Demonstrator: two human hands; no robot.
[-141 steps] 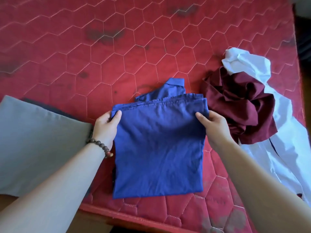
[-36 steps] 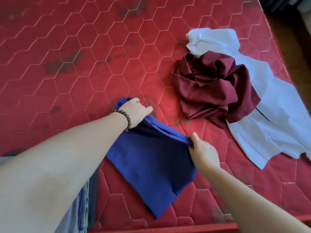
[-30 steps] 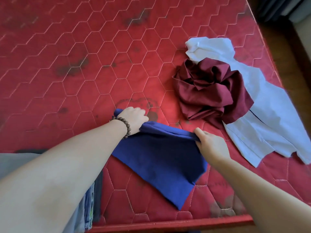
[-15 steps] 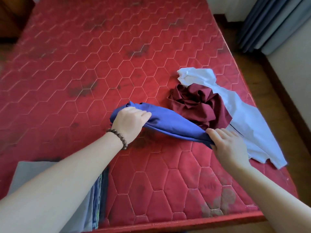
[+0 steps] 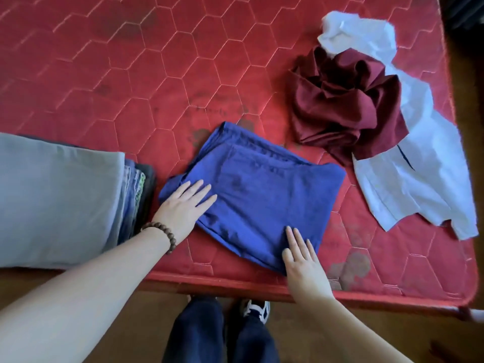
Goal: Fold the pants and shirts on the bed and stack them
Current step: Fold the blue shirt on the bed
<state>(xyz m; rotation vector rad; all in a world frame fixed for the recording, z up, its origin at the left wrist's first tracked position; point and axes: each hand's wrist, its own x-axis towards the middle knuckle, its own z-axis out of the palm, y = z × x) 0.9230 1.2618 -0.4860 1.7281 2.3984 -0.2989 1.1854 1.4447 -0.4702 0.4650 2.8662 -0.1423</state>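
Our left hand [image 5: 183, 205] and right hand [image 5: 301, 255], fingers spread flat, press the folded blue shirt [image 5: 262, 195]; we should smooth outward before stacking.

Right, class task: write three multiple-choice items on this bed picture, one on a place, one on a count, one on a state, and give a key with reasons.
1. Where does the stack of folded clothes topped by a grey piece lie?
A. left of the folded blue cloth garment
B. on the white garment
C. on the floor

2. How many garments lie unfolded on the red quilted mattress?
A. none
B. two
C. five

3. How are the hands placed?
A. both lifted clear
B. both flat on the blue garment
C. both pulling the maroon cloth

Key:
1 A, the stack sits at the mattress's left near edge, beside the blue garment.
2 B, the crumpled maroon garment and the spread white garment.
3 B, the left hand and right hand rest on it with straight fingers.
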